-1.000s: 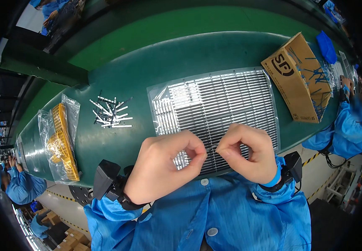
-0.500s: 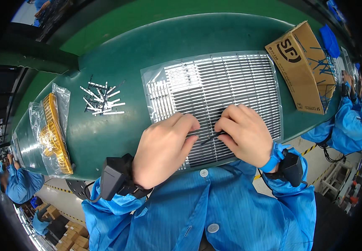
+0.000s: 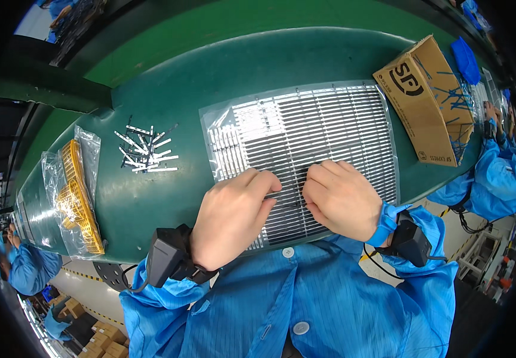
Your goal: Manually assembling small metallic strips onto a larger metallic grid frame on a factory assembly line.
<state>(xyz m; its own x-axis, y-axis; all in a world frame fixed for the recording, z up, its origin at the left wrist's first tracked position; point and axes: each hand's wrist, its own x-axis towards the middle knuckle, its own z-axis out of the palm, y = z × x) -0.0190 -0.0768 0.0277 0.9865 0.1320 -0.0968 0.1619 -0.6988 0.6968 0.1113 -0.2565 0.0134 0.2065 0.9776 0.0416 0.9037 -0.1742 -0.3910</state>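
Observation:
A clear plastic sheet with rows of thin black-and-white strips [image 3: 341, 119] lies flat before me; the strips look like small LED circuit strips. My left hand [image 3: 234, 216] is over its near left part, fingers curled, with a gap between thumb and forefinger and nothing visible in it. Opposite, my right hand [image 3: 343, 201] is closed, fingertips bent down close to the strips. Whatever its fingers may hold is hidden. A loose pile of short black-and-white strips [image 3: 146, 149] rests on the green table [image 3: 180, 98], left of the sheet.
A bagged yellow plastic grid part [image 3: 80, 200] lies at the left. On the right stands an open cardboard box [image 3: 422, 116] with thin blue strips in and over it, beside a blue bin [image 3: 465, 61]. Other people in blue sit at both sides.
The dark strip pinched in my right hand half a second ago no longer shows. My right hand's fingers have turned down toward the sheet. The left hand has barely moved.

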